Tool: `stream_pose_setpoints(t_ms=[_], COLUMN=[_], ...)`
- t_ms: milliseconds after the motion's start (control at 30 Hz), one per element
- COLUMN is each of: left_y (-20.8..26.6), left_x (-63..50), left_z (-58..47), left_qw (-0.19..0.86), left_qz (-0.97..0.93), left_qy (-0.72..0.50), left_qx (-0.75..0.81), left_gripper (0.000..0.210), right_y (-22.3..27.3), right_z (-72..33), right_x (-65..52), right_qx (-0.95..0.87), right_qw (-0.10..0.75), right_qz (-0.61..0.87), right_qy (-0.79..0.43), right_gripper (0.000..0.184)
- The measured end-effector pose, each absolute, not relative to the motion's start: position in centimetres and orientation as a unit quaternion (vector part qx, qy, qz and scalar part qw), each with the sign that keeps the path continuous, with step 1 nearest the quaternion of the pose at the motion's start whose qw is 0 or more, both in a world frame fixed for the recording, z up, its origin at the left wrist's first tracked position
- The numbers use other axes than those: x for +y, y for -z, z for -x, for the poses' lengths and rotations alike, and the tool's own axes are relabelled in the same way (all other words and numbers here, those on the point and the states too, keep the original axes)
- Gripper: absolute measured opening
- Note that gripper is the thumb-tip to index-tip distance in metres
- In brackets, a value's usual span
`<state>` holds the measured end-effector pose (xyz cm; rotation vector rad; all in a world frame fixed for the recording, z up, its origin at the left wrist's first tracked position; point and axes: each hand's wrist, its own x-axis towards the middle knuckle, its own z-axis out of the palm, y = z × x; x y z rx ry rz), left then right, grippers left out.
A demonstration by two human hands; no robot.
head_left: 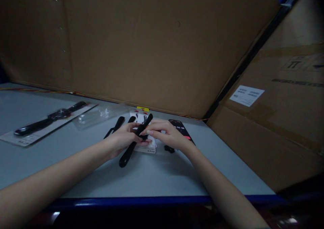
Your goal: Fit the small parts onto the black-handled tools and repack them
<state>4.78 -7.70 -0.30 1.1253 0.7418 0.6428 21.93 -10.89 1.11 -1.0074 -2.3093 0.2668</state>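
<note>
A long black bar (128, 154) with rounded ends is held slanting above the table, its near end toward me. My left hand (124, 138) is closed around its middle from the left. On the right, my right hand (164, 133) has its fingers pinched at the same middle part; whatever small piece may be between them is hidden. Behind my left hand lie more black parts, among them a bar with a rounded end (119, 122). Printed packaging cards (145, 149) lie under and behind my hands. A small black piece (169, 149) rests just below my right hand.
A phone (182, 129) showing a timer lies right of my hands. At left is a packaged black bar on a card (60, 116), with a clear plastic shell (101, 116) beside it. Cardboard walls (152, 53) close off the back and right. The table's blue edge (136, 201) is nearest me.
</note>
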Motion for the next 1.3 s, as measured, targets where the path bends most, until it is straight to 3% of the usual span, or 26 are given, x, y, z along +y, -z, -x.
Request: stream_pose_setpoints(t_ms=[267, 567, 667, 867, 1167, 1300], left_y=[0.09, 0.41, 0.30, 0.38, -0.31, -0.09], left_x=[-7.84, -7.41, -7.57, -7.40, -7.84, -7.65], left_z=[-4.77, -4.64, -4.65, -4.65, -4.67, -4.57], left_qw=[0.725, 0.696, 0.726, 0.735, 0.723, 0.722], left_qz=[-0.518, -0.549, -0.516, -0.521, -0.522, -0.528], left_qy=[-0.290, -0.298, -0.294, -0.292, -0.293, -0.288], left_qx=[0.350, 0.355, 0.347, 0.322, 0.344, 0.341], left_gripper=[0.061, 0.058, 0.059, 0.057, 0.058, 0.057], right_y=[-0.84, -0.85, -0.90, -1.16, -1.17, -1.24], right_z=[-21.71, -21.39, -21.51, -21.61, -21.84, -22.04], right_x=[-10.86, -11.02, -11.01, -11.19, -11.09, -11.05], right_qx=[-0.863, -0.885, -0.873, -0.866, -0.891, -0.880], right_qw=[0.232, 0.250, 0.254, 0.227, 0.187, 0.188], right_qz=[0.446, 0.392, 0.417, 0.443, 0.411, 0.431], right_qy=[0.047, -0.026, 0.000, 0.051, 0.046, 0.060], right_gripper=[0.015, 0.019, 0.024, 0.016, 0.032, 0.024])
